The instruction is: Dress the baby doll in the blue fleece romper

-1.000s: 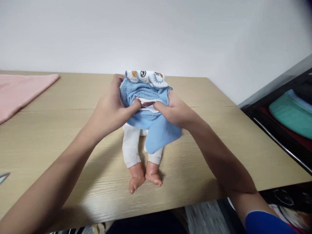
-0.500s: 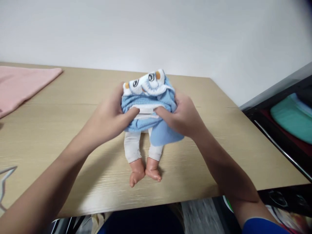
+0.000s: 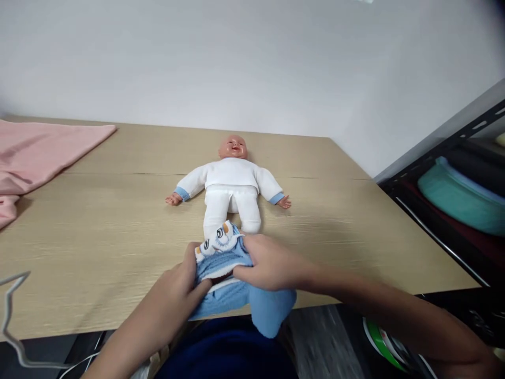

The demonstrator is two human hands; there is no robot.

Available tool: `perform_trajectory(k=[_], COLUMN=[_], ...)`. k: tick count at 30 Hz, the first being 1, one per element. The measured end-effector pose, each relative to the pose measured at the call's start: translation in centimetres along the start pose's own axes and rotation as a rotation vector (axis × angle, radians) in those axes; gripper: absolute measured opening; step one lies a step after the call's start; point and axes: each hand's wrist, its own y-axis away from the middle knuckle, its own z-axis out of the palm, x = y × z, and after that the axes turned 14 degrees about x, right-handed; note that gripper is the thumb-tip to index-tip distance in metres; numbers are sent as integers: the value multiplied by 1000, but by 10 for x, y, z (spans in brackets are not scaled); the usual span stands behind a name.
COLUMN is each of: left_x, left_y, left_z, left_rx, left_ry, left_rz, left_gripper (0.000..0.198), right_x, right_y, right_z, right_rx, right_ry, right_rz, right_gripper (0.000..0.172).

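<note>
My left hand (image 3: 179, 289) pinches the left side of a small blue terry-cloth doll garment (image 3: 229, 300) at the table's near edge. On its opposite side, my right hand (image 3: 270, 263) grips the same piece between thumb and fingers. The garment has a white-edged opening, a white part with an animal face, and a blue flap hanging below my right hand. Just beyond it a baby doll (image 3: 232, 171) lies on its back, arms spread, in white clothes with blue cuffs. The garment hides the doll's feet.
A pink cloth (image 3: 39, 152) lies on the wooden table (image 3: 118, 210) at the left. A bent grey wire-like frame (image 3: 11, 316) shows at the lower left. On the right stands a black rack (image 3: 437, 221) with folded teal cloth (image 3: 457, 200).
Both hands have drawn the blue garment toward me, down from over the doll's upper body. The doll's head, torso and arms now show.
</note>
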Motion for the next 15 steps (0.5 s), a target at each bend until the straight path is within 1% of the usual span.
perform_trajectory(k=[2,4,6,8,11,13,15], left_x=[-6,-13,-21,-30,-39,-41,-38], left_y=[-1,-2,-5,-9,-14,-16,-17], left_z=[7,13,21,29,35,34,30], left_rx=[-22,2,77,151,204,210,213], left_ry=[-44,-37,-7,47,149,218,279], left_rz=[11,42,91,146,151,124,102], left_gripper=[52,47,46,50,52,51,52], right_x=[0,0,-1,0,7,15,22], right_y=[3,7,10,10,9,6,4], right_z=[13,24,31,34,36,38,39], right_rx=[62,77,64,35,41,101,162], right_ry=[115,195,257,277,217,123,38], right_rz=[-67,-92,-67,-47,-29,-10,-8], right_gripper=[32,47,56,60,64,67,67])
